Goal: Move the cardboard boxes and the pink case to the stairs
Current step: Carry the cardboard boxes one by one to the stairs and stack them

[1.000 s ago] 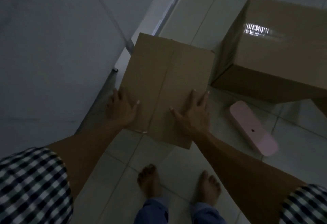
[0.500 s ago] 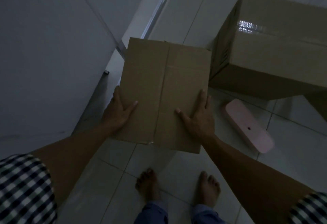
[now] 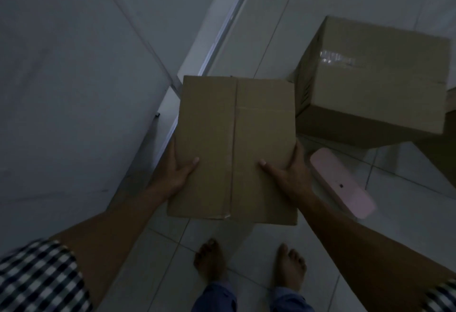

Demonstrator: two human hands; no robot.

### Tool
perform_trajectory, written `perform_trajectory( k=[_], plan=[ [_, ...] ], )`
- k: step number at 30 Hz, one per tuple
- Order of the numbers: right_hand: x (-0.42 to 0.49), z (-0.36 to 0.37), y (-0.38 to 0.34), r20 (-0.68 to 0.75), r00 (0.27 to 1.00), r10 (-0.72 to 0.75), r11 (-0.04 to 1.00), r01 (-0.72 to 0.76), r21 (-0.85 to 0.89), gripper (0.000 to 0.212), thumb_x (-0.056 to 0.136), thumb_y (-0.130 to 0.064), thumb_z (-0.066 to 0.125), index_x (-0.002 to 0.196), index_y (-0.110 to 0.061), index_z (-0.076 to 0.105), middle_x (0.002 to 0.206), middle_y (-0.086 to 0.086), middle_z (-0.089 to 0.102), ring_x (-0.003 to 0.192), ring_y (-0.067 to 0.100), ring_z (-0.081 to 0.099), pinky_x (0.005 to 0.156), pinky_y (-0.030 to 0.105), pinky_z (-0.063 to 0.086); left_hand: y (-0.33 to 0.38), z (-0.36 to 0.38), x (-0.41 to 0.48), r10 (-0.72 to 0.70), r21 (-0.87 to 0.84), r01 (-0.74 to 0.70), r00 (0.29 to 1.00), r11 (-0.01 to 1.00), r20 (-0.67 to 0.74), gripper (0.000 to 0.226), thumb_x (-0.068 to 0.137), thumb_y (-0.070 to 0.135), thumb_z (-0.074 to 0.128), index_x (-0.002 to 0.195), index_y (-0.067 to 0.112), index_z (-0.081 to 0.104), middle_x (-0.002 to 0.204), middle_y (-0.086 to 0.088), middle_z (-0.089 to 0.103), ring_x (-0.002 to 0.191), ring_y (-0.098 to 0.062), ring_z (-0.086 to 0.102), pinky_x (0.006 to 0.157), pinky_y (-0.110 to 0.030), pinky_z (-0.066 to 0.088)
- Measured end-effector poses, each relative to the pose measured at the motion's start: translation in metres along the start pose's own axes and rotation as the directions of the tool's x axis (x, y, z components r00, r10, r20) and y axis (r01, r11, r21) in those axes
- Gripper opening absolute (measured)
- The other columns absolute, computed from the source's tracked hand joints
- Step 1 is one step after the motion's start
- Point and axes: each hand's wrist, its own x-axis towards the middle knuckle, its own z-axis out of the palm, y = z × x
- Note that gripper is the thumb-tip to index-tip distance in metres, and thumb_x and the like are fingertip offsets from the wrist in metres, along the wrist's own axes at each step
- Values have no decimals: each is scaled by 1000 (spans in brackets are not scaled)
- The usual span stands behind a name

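In the head view our left hand (image 3: 176, 171) and right hand (image 3: 288, 176) grip the sides of a small brown cardboard box (image 3: 237, 149), thumbs on top, above the pale glossy tiled floor (image 3: 271, 28). A larger brown cardboard box (image 3: 370, 85) sits at two o'clock, a slim pink case (image 3: 343, 186) lies at four, and a grey wall (image 3: 61, 77) stands at ten.

Small brown cardboard box (image 3: 237, 149): matt paperboard, creased.
Big brown cardboard box (image 3: 375, 99): matt, w/ 1 glossy tape strip (image 3: 338, 59).
Pink oblong case (image 3: 343, 186): smooth, plastic-looking.
White floor tiles (image 3: 407, 225): glossy.
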Motion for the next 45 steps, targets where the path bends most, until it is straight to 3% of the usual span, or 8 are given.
perform_trajectory(
  k=[6,11,14,20,27,31,36,45],
  plan=[
    [-58,-67,-70,113,994,-15,996,25,-84,127,61,-71,83,157,-40,6,156,3,38,131,27,50,105,46,47,58,0,-96,-54,-157,39,994,987,-91,102,80,42,77,157,28,11,151,-2,40,132,-21,46,101,-33,40],
    [-121,-125,-125,154,985,-75,987,95,-127,129,69,-52,86,160,-33,-3,159,6,34,134,28,47,99,32,40,111,-15,-189,-59,-172,33,987,985,-148,107,71,57,78,154,35,13,149,2,44,130,-20,49,109,-41,40],
    [-160,-159,-145,183,977,-109,976,140,-167,127,70,-58,84,160,-34,-3,158,6,35,133,32,48,101,38,42,142,-19,-248,-53,-193,18,983,981,-174,113,63,66,75,154,34,15,148,5,45,130,-17,49,110,-43,40],
    [-229,-216,-179,258,946,-197,956,244,-162,124,66,-66,82,159,-38,4,156,-2,39,136,27,47,106,39,42,178,-10,-360,-55,-244,-24,948,970,-312,94,81,46,75,154,32,17,144,7,46,125,-16,50,108,-38,41],
    [-294,-240,-203,393,879,-271,894,381,-235,125,67,-63,83,160,-34,4,156,3,41,138,31,44,112,43,39,168,3,-476,-103,-363,-83,880,928,-464,94,74,52,79,150,38,26,136,14,54,122,-11,55,106,-34,43],
    [-329,-223,-211,483,811,-329,840,485,-244,133,57,-76,79,160,-31,7,159,3,36,141,30,41,114,45,37,145,4,-533,-167,-444,-108,827,890,-536,97,65,61,78,146,42,28,134,14,56,120,-12,57,106,-40,45],
    [-387,-183,-208,638,667,-385,754,626,-198,122,68,-59,84,159,-30,7,161,-1,31,141,28,40,112,44,36,102,13,-615,-248,-508,-158,727,847,-640,80,79,44,79,143,40,32,130,15,55,118,-11,57,103,-35,45],
    [-550,-135,-147,866,334,-373,559,825,-78,117,71,-57,84,159,-33,11,156,1,40,135,30,47,106,41,39,6,96,-815,-460,-569,-201,408,797,-789,81,85,22,76,149,21,27,126,5,57,114,-12,58,93,-24,43]
  ],
)
